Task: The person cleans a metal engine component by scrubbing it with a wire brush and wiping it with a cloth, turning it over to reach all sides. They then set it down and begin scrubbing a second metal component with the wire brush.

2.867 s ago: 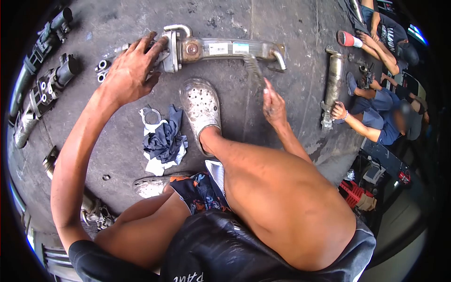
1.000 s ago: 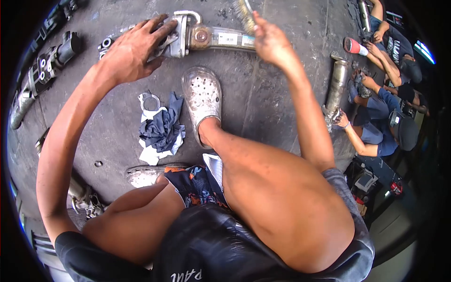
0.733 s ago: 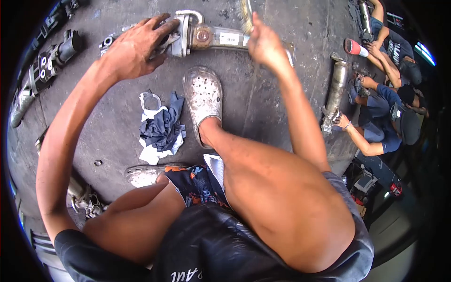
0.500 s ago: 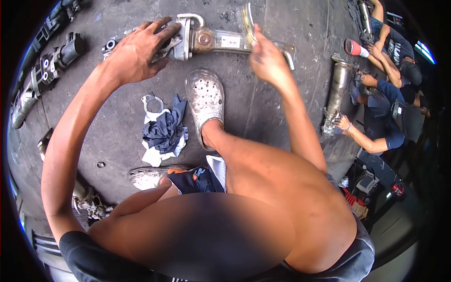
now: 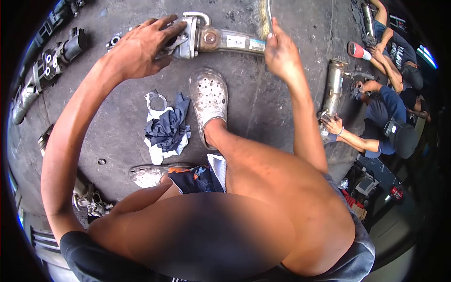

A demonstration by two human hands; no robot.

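A long metal exhaust cooler (image 5: 213,40) with a square flange, a bent pipe and paper labels lies on the floor at the top of the view. My left hand (image 5: 136,49) is laid over its left end, fingers and thumb around the housing beside the flange. In my right hand (image 5: 283,54) is a brush (image 5: 263,19) with pale yellowish bristles, held upright by its thin handle near the cooler's right end. My right hand overlaps that end and hides it.
Below the cooler are my clog (image 5: 208,94), crumpled dark and white rags (image 5: 165,129) and a metal ring gasket (image 5: 155,101). More engine parts (image 5: 54,63) lie at left. At right, people handle another metal cooler (image 5: 334,87); a red-and-white can (image 5: 358,50) is near them.
My right hand and the brush have moved right and slightly up, uncovering more of the label. My left hand stays on the cooler. A co-worker's hand has shifted on the other cooler.
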